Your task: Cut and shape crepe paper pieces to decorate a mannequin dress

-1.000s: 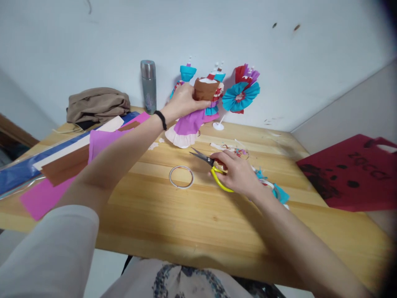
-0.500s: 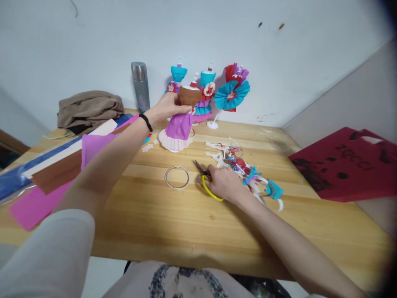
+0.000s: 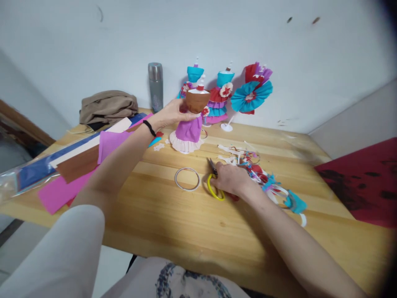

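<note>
My left hand (image 3: pixel 175 112) is closed around the waist of a small dress-form doll (image 3: pixel 190 130), which has a brown paper top, a purple skirt and a pale ruffled hem. It stands upright, close to the tabletop. On the right, my right hand (image 3: pixel 231 178) grips scissors (image 3: pixel 214 186) with yellow handles; another red part shows under the palm. The dark blades point away from me, low over the wood. Between the hands and nearer to me lies a silvery ring (image 3: pixel 187 179) of wire or tape.
Behind stand more paper-dressed forms (image 3: pixel 218 95) and one with a big blue rosette (image 3: pixel 252 97). Paper scraps (image 3: pixel 263 178) lie right of centre. Coloured crepe sheets (image 3: pixel 77 165), a brown cloth (image 3: pixel 108 106) and a grey flask (image 3: pixel 156 87) are leftward. A red bag (image 3: pixel 366 182) sits right.
My head view has turned left, so the whole scene sits farther right. Both hands keep their holds on the doll and the scissors; a red part now shows beneath the right palm.
</note>
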The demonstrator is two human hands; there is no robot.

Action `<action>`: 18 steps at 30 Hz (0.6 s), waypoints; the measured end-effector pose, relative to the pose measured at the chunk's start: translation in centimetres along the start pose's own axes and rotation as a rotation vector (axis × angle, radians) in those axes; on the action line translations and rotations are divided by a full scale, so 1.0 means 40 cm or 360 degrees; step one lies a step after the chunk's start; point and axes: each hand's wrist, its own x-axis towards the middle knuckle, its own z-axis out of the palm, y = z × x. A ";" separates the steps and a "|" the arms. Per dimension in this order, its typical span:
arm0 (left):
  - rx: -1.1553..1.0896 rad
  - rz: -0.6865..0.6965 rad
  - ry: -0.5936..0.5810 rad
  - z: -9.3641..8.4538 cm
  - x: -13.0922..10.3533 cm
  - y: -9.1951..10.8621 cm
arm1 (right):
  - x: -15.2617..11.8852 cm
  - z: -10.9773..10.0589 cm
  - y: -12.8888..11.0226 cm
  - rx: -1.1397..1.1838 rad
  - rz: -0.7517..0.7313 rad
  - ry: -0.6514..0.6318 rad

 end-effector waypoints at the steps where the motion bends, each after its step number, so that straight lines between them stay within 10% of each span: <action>1: 0.0016 -0.0013 0.0004 -0.010 -0.008 -0.002 | 0.003 -0.004 0.001 0.0006 -0.0009 -0.0010; 10: 0.0189 -0.0538 0.0573 -0.140 -0.145 -0.044 | 0.022 -0.028 0.016 0.0042 -0.0168 -0.0089; 18: 0.0350 -0.0735 0.0592 -0.090 -0.195 -0.084 | 0.027 -0.069 -0.043 0.0171 -0.0195 0.0422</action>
